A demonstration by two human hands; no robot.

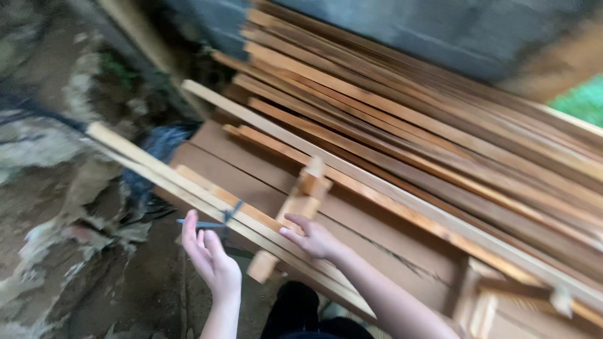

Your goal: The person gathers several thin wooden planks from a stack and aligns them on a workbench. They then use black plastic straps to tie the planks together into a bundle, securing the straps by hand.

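Head view, blurred: the left hand is open, palm up, fingers beside a blue strap tied around pale wooden slats. The right hand, fingers loosely spread, rests against a short wood block crossing the slats. More planks are stacked behind.

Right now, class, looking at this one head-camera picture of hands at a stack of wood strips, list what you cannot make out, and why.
- Blue tool by the left hand: motion blur hides what kind it is.
- Whether the right hand grips the short wood block: blurred, fingers half hidden.
- Long strips: far ends cut off by the right edge.
- Dark bag: contents blurred, partly behind a strip.
- Both forearms: cut off by the bottom edge.
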